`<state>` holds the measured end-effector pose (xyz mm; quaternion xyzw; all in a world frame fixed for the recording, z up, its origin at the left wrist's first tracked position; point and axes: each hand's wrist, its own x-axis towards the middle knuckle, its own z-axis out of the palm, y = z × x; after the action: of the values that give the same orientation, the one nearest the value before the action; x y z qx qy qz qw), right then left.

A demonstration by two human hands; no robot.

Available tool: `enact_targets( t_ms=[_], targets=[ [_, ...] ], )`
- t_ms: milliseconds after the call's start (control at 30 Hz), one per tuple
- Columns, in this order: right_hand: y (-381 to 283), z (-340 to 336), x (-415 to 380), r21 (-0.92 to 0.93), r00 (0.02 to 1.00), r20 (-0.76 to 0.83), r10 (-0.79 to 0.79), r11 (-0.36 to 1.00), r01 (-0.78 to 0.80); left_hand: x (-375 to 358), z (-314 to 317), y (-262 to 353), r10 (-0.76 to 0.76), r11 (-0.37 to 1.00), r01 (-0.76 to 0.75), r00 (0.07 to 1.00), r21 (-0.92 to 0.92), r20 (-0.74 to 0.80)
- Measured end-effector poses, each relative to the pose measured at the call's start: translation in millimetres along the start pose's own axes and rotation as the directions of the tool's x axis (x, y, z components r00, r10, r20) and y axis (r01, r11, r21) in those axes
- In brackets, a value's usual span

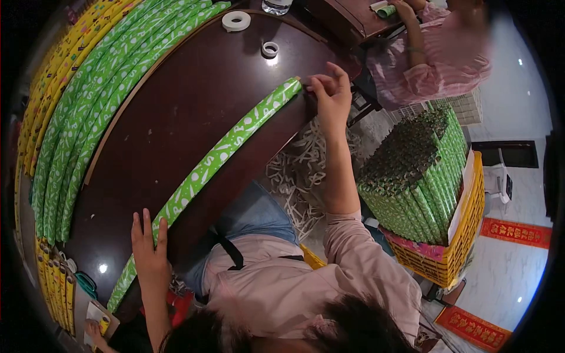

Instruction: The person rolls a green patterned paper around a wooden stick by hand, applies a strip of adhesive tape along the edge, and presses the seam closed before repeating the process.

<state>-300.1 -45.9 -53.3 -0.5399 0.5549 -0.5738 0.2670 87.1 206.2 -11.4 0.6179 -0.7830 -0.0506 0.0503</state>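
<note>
A long roll of green wrapping paper [206, 167] with white printed shapes and letters lies diagonally across the dark table. My left hand [152, 244] rests over its lower part, palm down, with fingers stretched out. Beyond the far end of the roll, my right hand [332, 100] is raised with thumb and forefinger bent close together and the other fingers lifted. Whatever may be between those fingertips is too small to make out. A narrow white tape roll [269, 49] and a wider white tape roll [236, 21] lie farther back on the table.
Green rolls [82, 117] and yellow rolls [44, 88] line the table's left edge. Teal-handled scissors [87, 285] lie lower left. A yellow crate [438, 259] packed with green rolls stands right. White strips [303, 176] litter the floor. Another person [435, 59] sits at the upper right.
</note>
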Motion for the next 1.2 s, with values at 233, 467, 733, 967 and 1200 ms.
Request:
enact_targets(
  t_ms=[233,467,733,967,1200],
  targets=[
    [-39,13,2,-0.221,0.364,0.821,-0.439,0.343,0.913,0,-4,1,-0.012,1.000,0.011,0.999,0.028,0.031],
    [-35,-6,23,0.000,0.079,0.966,-0.247,0.303,0.953,0,-1,1,-0.003,1.000,0.003,1.000,0.020,-0.011],
    [-27,-12,-14,-0.183,0.315,0.903,-0.291,0.403,0.897,1,-3,-1,0.007,1.000,-0.007,1.000,0.002,-0.004],
    [-3,-38,3,-0.385,0.535,0.794,-0.288,0.442,0.810,1,-4,-2,0.009,1.000,-0.009,1.000,-0.001,0.016],
    [15,-63,15,-0.489,0.724,0.576,-0.379,0.550,0.677,2,-5,-1,0.003,1.000,-0.002,0.999,-0.015,0.032]
  ],
)
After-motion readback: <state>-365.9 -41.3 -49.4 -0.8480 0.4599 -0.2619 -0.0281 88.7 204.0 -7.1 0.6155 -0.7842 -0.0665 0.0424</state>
